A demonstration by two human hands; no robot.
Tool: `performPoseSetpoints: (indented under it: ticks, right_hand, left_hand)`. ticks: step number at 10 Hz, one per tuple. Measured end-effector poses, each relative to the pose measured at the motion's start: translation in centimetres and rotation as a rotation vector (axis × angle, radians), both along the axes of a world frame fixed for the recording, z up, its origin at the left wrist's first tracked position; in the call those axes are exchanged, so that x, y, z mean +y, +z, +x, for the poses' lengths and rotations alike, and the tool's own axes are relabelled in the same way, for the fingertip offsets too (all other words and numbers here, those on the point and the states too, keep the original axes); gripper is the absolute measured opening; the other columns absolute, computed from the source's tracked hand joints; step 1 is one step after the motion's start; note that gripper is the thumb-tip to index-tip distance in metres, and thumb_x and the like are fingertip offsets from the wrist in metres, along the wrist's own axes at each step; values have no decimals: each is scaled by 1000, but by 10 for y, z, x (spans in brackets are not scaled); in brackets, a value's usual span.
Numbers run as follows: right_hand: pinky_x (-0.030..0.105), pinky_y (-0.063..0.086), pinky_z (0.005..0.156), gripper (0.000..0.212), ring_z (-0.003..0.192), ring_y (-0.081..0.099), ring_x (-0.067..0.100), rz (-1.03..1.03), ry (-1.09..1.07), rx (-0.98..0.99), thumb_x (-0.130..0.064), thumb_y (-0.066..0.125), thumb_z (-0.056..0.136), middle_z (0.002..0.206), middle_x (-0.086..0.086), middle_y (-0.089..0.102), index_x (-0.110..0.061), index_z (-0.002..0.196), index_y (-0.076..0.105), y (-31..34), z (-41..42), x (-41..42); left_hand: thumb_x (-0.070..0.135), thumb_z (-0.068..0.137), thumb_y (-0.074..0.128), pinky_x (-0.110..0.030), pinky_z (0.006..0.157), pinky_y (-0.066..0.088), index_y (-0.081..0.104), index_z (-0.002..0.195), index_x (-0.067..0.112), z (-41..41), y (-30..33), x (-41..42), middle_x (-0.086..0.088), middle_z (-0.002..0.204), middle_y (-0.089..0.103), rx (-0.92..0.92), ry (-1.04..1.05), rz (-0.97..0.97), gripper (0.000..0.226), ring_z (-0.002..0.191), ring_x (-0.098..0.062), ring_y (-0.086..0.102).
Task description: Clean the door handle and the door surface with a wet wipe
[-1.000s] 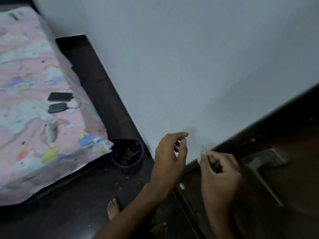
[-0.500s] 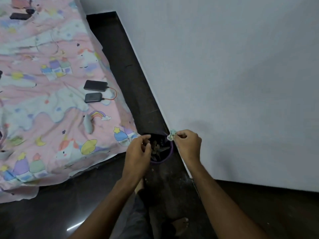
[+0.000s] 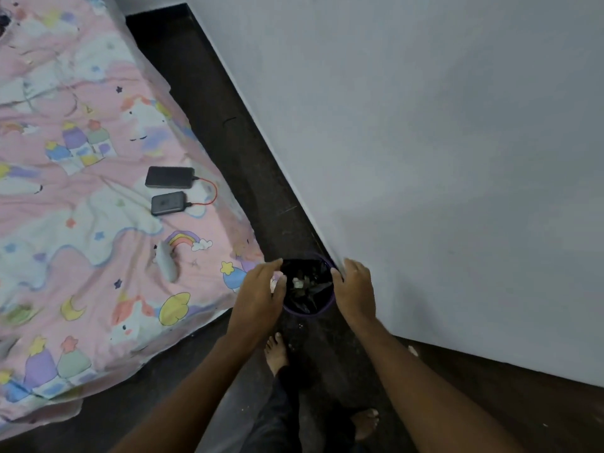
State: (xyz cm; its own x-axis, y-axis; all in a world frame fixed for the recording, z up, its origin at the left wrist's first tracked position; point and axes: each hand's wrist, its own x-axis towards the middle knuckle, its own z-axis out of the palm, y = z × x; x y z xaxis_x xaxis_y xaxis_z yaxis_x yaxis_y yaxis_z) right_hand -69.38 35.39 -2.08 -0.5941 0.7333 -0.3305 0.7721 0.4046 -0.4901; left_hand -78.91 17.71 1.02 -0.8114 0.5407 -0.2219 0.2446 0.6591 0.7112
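Note:
My left hand [image 3: 260, 297] hovers at the left rim of a small purple bin [image 3: 309, 311] lined with a black bag. Its thumb and fingers pinch a small pale piece [image 3: 275, 282], apparently the wet wipe packet. My right hand [image 3: 354, 289] is at the bin's right rim, fingers spread, holding nothing. A small pale-green scrap [image 3: 298, 283] lies inside the bin on the black liner. The door and its handle are out of view.
The bin stands on a dark floor [image 3: 228, 125] against a white wall [image 3: 441, 158]. A pink patterned bedsheet [image 3: 81, 223] to the left carries a phone [image 3: 170, 177] and a power bank [image 3: 168, 203] joined by a red cable. My bare feet [image 3: 276, 353] are below the bin.
The view swung left from the door to the bin. My right hand let go of the small green scrap, which now lies in the bin, and its fingers opened.

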Motion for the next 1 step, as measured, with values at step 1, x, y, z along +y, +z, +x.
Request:
performPoseSetpoints:
  ticks: [1]
  right_hand:
    - [39, 33, 120, 52, 148, 30, 31, 216, 272, -6, -32, 32, 109, 155, 18, 40, 0, 149, 36, 10, -3, 10]
  left_hand:
    - [49, 105, 21, -35, 118, 30, 34, 154, 17, -20, -2, 18, -3, 157, 40, 120, -187, -104, 60, 146, -19, 34]
